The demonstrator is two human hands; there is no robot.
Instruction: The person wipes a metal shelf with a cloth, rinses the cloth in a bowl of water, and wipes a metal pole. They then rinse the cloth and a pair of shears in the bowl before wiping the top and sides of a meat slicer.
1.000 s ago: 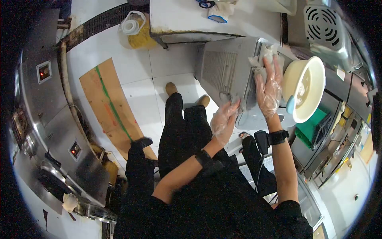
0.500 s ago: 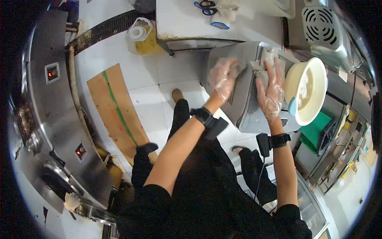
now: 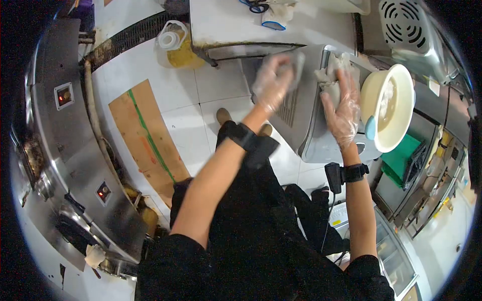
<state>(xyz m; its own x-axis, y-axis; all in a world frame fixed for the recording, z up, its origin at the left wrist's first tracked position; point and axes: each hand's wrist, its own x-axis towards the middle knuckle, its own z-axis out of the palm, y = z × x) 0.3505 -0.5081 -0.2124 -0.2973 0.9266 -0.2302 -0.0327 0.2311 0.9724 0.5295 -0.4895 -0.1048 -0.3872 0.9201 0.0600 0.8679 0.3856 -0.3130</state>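
Note:
Both my hands wear clear plastic gloves. My left hand (image 3: 273,83), smeared by motion, is at the vented side of a grey metal appliance (image 3: 312,70). Its fingers look curled round a pale greyish thing too blurred to name. On the appliance's top, my right hand (image 3: 345,110) lies flat with fingers stretched over a crumpled pale rag (image 3: 330,78). Right beside it stands a cream plastic basin (image 3: 369,98) with a light blue patch on its rim. Cloudy water and a whitish lump (image 3: 387,98) are inside it.
A white worktop (image 3: 226,25) holds scissors (image 3: 257,6) and a blue-edged cloth (image 3: 277,17). On the floor are a jug of yellow liquid (image 3: 178,52) and a cardboard strip (image 3: 143,130). A steel cooking range (image 3: 75,135) runs along the left. Another person's dark-clothed leg (image 3: 311,215) is close by.
My left hand has moved slightly left and up along the appliance's side. My right hand stays on the rag. The view has shifted a little.

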